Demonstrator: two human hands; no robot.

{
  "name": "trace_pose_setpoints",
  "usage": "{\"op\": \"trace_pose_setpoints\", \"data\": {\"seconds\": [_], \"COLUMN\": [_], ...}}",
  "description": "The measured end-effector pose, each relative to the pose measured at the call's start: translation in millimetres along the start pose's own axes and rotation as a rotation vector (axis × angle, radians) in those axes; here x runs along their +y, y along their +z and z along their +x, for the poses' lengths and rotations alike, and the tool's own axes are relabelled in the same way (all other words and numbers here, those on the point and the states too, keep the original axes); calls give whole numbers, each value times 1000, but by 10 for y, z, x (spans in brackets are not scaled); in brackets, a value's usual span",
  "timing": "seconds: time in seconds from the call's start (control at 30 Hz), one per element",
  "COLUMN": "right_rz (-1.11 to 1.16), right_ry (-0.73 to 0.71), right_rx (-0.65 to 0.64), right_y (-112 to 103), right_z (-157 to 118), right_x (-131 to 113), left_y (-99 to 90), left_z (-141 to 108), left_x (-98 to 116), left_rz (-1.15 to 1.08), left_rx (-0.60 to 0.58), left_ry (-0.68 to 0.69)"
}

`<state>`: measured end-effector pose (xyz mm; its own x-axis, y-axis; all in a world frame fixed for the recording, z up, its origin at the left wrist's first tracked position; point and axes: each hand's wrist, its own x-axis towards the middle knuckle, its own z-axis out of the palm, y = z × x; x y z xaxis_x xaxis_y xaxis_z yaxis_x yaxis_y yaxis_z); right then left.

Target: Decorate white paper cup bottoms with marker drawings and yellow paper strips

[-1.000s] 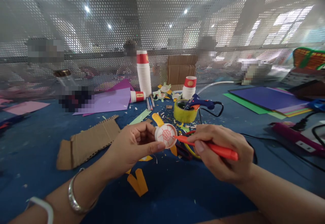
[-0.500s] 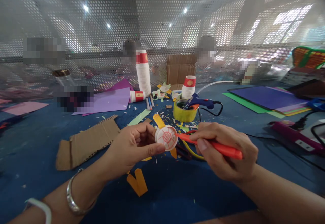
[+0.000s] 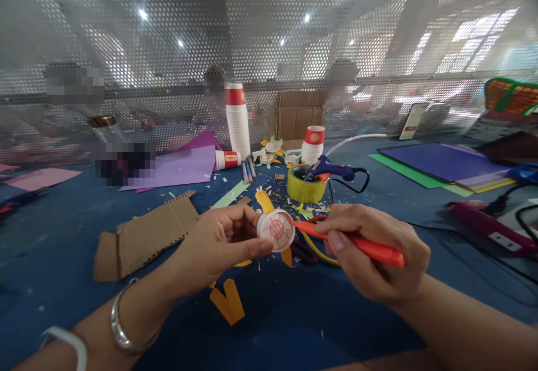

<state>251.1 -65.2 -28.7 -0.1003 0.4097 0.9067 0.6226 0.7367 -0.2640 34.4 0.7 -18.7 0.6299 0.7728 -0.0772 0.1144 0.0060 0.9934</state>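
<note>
Between the thumb and fingers of my left hand [image 3: 229, 239] is a small cut-down paper cup [image 3: 276, 231], its round white base turned toward me. Red lines form a patterned circle with spokes on that base. A yellow paper strip [image 3: 264, 200] sticks out at its top, and another orange-yellow piece shows below. My right hand [image 3: 374, 250] grips a red marker [image 3: 361, 246], whose tip meets or nearly meets the base's right edge. Below my left hand, folded orange paper strips [image 3: 228, 302] lie on the blue table.
Corrugated cardboard [image 3: 147, 236] lies at left. Beyond the hands are a yellow tape roll [image 3: 306, 187] with a blue glue gun [image 3: 334, 168], stacked paper cups [image 3: 238, 127], loose markers [image 3: 247, 170] and paper scraps. Coloured sheets [image 3: 441, 161] and a purple power strip [image 3: 491, 225] occupy the right.
The marker and right hand have shifted very slightly right and down. The cup piece stays in my left hand, almost unmoved.
</note>
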Motion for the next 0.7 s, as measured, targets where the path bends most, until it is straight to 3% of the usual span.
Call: {"op": "trace_pose_setpoints", "data": {"seconds": [0.7], "right_rz": [25], "right_ry": [-23], "right_rx": [-43], "right_y": [10], "right_z": [-5], "right_x": [-14], "left_y": [10], "left_z": [-6], "left_x": [-10], "left_rz": [9], "left_rx": [-95], "left_ry": [-38]}}
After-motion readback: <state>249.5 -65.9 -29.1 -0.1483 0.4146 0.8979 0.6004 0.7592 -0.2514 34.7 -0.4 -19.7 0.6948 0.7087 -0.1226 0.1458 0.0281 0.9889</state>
